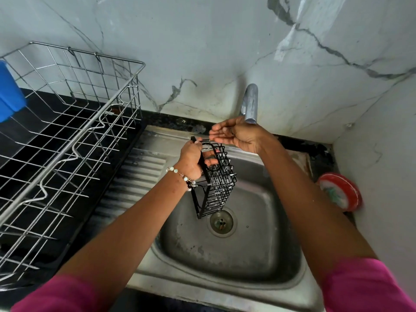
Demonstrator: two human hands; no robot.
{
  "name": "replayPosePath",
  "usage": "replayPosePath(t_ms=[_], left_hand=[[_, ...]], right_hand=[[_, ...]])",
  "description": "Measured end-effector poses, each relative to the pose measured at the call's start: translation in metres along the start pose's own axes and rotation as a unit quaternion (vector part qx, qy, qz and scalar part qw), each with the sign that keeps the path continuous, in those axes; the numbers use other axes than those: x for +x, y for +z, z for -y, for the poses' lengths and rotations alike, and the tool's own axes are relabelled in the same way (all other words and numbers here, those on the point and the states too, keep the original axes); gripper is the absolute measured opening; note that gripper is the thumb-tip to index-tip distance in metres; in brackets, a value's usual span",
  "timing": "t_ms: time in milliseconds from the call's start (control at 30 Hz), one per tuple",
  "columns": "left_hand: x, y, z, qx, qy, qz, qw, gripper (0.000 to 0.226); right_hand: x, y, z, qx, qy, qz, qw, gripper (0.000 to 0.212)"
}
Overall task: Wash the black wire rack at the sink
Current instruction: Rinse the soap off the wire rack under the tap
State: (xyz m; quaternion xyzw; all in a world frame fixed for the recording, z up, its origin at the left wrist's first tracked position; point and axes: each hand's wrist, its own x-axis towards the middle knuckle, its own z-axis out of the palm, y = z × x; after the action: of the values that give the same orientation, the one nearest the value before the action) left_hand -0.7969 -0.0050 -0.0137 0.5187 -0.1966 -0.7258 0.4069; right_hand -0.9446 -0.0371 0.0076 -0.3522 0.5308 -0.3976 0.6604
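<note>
The black wire rack [216, 183] hangs upright over the steel sink basin [258, 239], its lower end just above the drain [221, 222]. My left hand [193, 161] grips the rack's upper frame, fingers curled round it. My right hand [236, 135] is cupped palm-up just under the spout of the chrome tap [250, 104], fingers loosely extended above the rack's top and holding nothing. I cannot make out a water stream.
A large steel dish-drying rack [67, 136] stands on the black counter at the left, with a blue container [10, 93] at its far edge. The ribbed drainboard [135, 176] lies between them. A red round tub [340, 192] sits at the sink's right corner against the marble wall.
</note>
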Motion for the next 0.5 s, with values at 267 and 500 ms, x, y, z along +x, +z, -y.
replayPosePath(t_ms=[267, 500], left_hand=[[0.007, -0.006, 0.002, -0.008, -0.017, -0.03, 0.999, 0.021], [0.011, -0.008, 0.002, 0.005, -0.03, -0.031, 0.999, 0.025]], right_hand=[[0.009, -0.002, -0.009, 0.066, -0.007, -0.061, 0.996, 0.029], [0.001, -0.015, 0.003, -0.075, 0.035, 0.053, 0.995, 0.026]])
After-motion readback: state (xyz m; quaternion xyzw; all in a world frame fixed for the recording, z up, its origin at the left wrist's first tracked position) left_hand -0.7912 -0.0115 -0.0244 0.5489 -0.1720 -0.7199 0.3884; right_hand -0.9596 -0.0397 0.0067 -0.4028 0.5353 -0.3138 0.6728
